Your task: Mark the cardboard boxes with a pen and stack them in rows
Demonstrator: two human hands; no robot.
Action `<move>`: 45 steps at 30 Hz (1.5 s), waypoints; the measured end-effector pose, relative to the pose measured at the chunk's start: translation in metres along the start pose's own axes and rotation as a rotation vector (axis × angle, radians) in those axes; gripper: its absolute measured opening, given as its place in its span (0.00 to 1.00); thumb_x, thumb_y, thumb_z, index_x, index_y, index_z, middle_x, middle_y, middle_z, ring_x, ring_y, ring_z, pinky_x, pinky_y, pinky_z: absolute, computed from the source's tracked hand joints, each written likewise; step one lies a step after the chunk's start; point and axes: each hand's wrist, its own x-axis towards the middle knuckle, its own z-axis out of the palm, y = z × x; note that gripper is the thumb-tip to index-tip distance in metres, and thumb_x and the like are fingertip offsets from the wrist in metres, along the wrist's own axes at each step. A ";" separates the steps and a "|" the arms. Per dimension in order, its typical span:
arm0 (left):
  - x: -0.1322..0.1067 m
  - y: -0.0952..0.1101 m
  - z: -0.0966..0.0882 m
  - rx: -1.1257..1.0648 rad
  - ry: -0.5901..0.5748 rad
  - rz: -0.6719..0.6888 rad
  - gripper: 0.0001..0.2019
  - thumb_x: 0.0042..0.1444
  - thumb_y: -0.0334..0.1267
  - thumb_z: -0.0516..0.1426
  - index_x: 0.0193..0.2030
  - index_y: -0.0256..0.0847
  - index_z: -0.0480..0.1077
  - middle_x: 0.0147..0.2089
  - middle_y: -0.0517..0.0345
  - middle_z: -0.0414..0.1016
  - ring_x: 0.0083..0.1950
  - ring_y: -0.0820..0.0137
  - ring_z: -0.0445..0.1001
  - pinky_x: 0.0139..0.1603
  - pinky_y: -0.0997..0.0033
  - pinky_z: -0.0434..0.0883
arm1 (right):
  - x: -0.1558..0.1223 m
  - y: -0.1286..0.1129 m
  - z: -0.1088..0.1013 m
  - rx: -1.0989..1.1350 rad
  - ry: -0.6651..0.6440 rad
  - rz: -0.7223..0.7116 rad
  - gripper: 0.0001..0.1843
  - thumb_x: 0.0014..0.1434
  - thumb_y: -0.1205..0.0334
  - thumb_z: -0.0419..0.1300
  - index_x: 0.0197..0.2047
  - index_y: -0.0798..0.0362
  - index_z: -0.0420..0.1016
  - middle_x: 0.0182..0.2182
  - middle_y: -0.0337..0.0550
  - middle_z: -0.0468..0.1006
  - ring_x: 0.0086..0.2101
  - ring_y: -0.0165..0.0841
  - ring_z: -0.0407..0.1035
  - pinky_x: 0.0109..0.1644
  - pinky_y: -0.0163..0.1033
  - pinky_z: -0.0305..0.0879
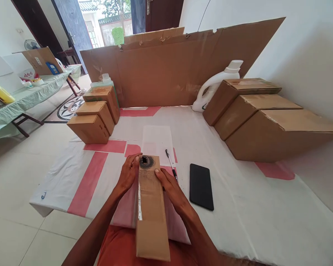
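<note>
A long narrow piece of folded cardboard (151,199) is held between my two hands at the table's front edge, its near end over my lap. Its far end bears a dark scribbled ring around a small black hole. My left hand (130,171) grips the far left edge, fingers wrapped around it. On the opposite side my right hand (172,186) holds the right edge, thumb on top and fingers underneath, partly hidden. Just beyond the right hand lies a pen (170,162), near a pale sheet of paper (157,138). A black tablet or phone (201,186) rests farther right.
Cardboard boxes stand in a left row (88,127) and a right row (252,136) on the white-and-red cloth (238,207). Behind them are a white jug (208,90), a greenish bottle (106,78) and a tall cardboard panel (161,74). Another table (39,94) stands at left.
</note>
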 end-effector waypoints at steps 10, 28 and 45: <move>0.007 0.011 0.011 -0.041 -0.061 -0.015 0.20 0.64 0.48 0.55 0.57 0.40 0.76 0.61 0.47 0.79 0.58 0.58 0.77 0.58 0.57 0.73 | 0.034 -0.023 0.012 -0.422 0.314 -0.218 0.23 0.62 0.48 0.60 0.54 0.53 0.76 0.55 0.55 0.79 0.56 0.48 0.72 0.60 0.53 0.67; -0.016 0.011 0.007 0.007 -0.088 0.008 0.15 0.64 0.50 0.54 0.49 0.43 0.71 0.53 0.50 0.77 0.57 0.57 0.73 0.54 0.58 0.71 | 0.022 -0.021 -0.037 -0.682 0.343 0.098 0.17 0.70 0.53 0.56 0.51 0.57 0.76 0.43 0.57 0.84 0.45 0.47 0.78 0.48 0.46 0.68; -0.020 0.019 0.007 -0.037 -0.252 0.040 0.25 0.52 0.42 0.67 0.56 0.44 0.69 0.60 0.48 0.72 0.63 0.51 0.70 0.63 0.49 0.68 | 0.016 -0.045 -0.036 0.162 0.149 -0.253 0.14 0.57 0.50 0.69 0.38 0.51 0.75 0.30 0.40 0.81 0.25 0.31 0.74 0.24 0.34 0.64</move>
